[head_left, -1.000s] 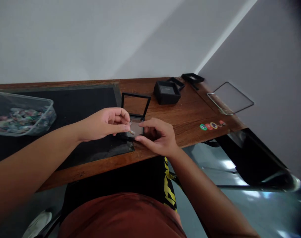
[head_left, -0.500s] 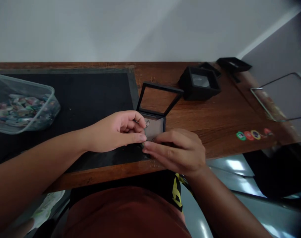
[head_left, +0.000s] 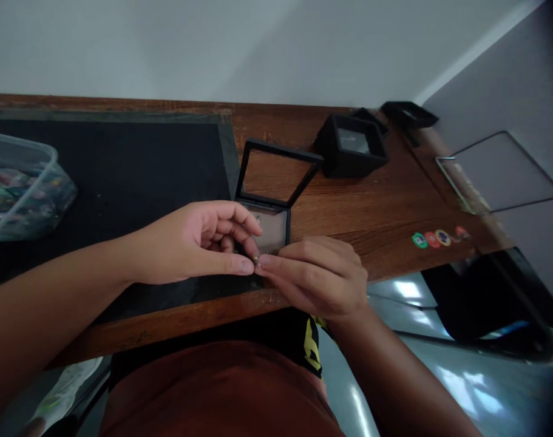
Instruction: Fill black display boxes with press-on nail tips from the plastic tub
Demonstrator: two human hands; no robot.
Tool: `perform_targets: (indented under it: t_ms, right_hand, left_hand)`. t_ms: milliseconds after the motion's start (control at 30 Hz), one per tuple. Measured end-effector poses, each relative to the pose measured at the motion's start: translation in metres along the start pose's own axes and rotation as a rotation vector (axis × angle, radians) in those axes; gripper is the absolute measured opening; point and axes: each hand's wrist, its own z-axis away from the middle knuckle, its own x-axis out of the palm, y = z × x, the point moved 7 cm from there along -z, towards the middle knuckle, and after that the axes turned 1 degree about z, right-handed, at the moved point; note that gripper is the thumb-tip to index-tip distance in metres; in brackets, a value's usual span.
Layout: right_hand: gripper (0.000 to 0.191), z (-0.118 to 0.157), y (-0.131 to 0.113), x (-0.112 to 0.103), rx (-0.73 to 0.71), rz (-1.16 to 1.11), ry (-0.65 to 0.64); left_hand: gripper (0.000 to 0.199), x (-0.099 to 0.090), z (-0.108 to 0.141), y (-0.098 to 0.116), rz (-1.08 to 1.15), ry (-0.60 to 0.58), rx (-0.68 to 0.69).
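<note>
My right hand (head_left: 319,273) pinches a tiny shiny piece (head_left: 257,261) between thumb and forefinger, too small to name. Against the same piece rest the thumb and one fingertip of my left hand (head_left: 212,240), its forefinger raised and the other fingers curled. Just behind both hands stands a black display case (head_left: 288,227) with a pale inner panel. Its framed, see-through lid (head_left: 280,148) is tilted up. My hands hide the front of the case, and a small item inside shows only in part.
A clear plastic tub (head_left: 53,182) of small colourful packets stands on the black mat (head_left: 158,158) at left. Black boxes (head_left: 353,149) sit at back right. Several round stickers (head_left: 431,239) lie near the right edge, by a thin wire frame (head_left: 504,132).
The view has shifted right, so the table things appear farther left. My left forefinger has lifted away from the thumb. Both hands stay together at the tiny piece.
</note>
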Motion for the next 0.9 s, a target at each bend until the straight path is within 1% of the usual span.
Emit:
perform_targets:
  t_ms: [67,200,300,400,533,633,733,833,900]
  right_hand:
    - [0.015,-0.0004,0.002,-0.0008,0.019,-0.035,0.022]
    - [0.012,-0.0026,0.0053,-0.0006,0.065,-0.046,0.048]
    - [0.015,-0.0026,0.0073,-0.0005,0.099,-0.087,0.07]
    - [0.018,-0.0008,0.009,-0.0012,0.11,-0.119,0.093]
    - [0.017,-0.0001,0.0082,-0.0015,0.056,-0.124,0.075]
    - [0.017,-0.0016,0.0069,-0.0015,0.021,-0.126,0.041]
    - [0.016,-0.0036,0.0043,-0.0028,-0.013,-0.114,0.019]
    - [0.012,-0.0047,0.0044,-0.0015,-0.005,-0.123,-0.019]
    - [0.012,-0.0048,0.0054,-0.0005,0.012,-0.136,-0.021]
  left_hand:
    - [0.03,0.0011,-0.0001,-0.0013,0.019,0.01,0.008]
    - [0.026,0.0015,-0.0002,-0.0035,0.053,0.07,0.036]
    - [0.027,0.0009,-0.0002,-0.003,0.103,0.102,0.066]
    - [0.031,0.0021,-0.0006,-0.0032,0.205,0.081,0.056]
    - [0.026,0.0023,-0.0008,-0.0027,0.294,0.073,0.051]
    - [0.023,0.0028,-0.001,-0.0023,0.314,0.073,0.065]
    - [0.027,0.006,-0.0008,-0.0013,0.325,0.036,0.081]
    - [0.03,0.0088,-0.0002,-0.0015,0.324,0.008,0.071]
    - [0.03,0.009,0.0005,-0.0024,0.307,0.006,0.059]
